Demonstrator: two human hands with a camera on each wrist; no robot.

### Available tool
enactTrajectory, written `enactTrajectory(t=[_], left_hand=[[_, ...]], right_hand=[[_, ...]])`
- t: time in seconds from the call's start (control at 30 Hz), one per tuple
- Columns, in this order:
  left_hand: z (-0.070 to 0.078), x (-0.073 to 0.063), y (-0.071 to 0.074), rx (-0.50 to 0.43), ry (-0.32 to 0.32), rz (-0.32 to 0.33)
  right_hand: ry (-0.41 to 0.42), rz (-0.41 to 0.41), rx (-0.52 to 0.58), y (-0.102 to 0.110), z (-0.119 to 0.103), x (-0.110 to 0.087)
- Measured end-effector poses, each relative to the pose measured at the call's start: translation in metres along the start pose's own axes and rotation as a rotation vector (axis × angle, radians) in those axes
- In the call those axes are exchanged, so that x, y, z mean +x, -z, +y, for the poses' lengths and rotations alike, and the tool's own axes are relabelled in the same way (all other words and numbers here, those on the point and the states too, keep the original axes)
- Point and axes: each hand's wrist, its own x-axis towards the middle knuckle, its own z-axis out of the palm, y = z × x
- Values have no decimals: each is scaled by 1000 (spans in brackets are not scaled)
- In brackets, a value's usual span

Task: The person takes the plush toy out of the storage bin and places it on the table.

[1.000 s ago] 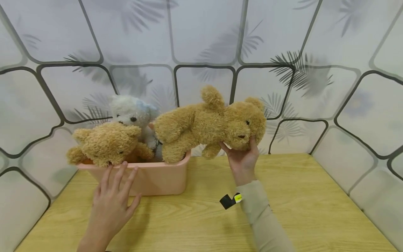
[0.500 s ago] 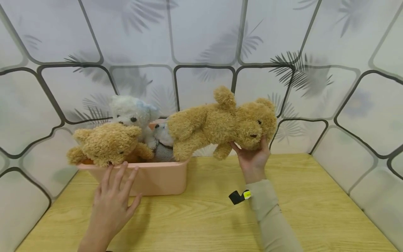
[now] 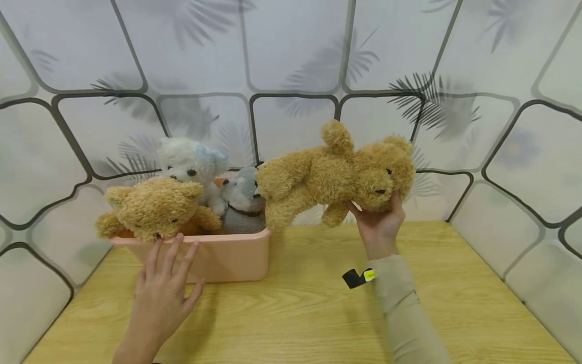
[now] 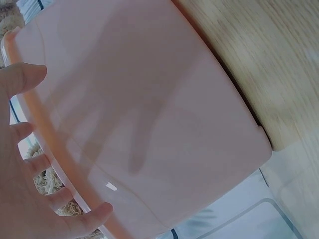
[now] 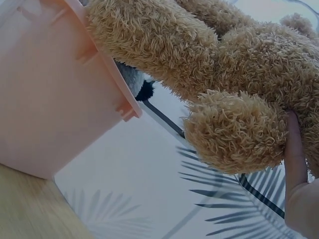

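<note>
While tabletop [image 3: 295, 308] outreaches the bin's edge [image 3: 236, 236], one hand [image 3: 381, 227] holds a bear [image 3: 334, 174].

The left teddy [image 3: 156, 208] and right teddy [image 3: 329, 174] are golden brown, the tub [image 3: 227, 259] pink, the table [image 3: 291, 318] yellowish wood grain, the wall [image 3: 293, 55] pale (dark-outlined, with grey palm fronds [image 3: 411, 93]).

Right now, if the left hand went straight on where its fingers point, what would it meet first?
Probably the front rim of the pink bin, where the left hand has its fingertips. Next seems the brown bear in it, though depth is unclear.
</note>
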Motion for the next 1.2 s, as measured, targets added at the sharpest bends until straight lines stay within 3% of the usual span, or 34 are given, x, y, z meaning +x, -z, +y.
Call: enactTrajectory(t=[0.27, 0.7, 1.2], left_hand=[[0, 0, -1, -10, 8, -6], [-4, -2, 4, -18, 29, -28], [-1, -1, -1, -19, 12, -1]], right_hand=[[-8, 49, 60, 9, -10, 0], [58, 3, -207, 22, -13, -1], [141, 25, -404, 22, -25, 6]])
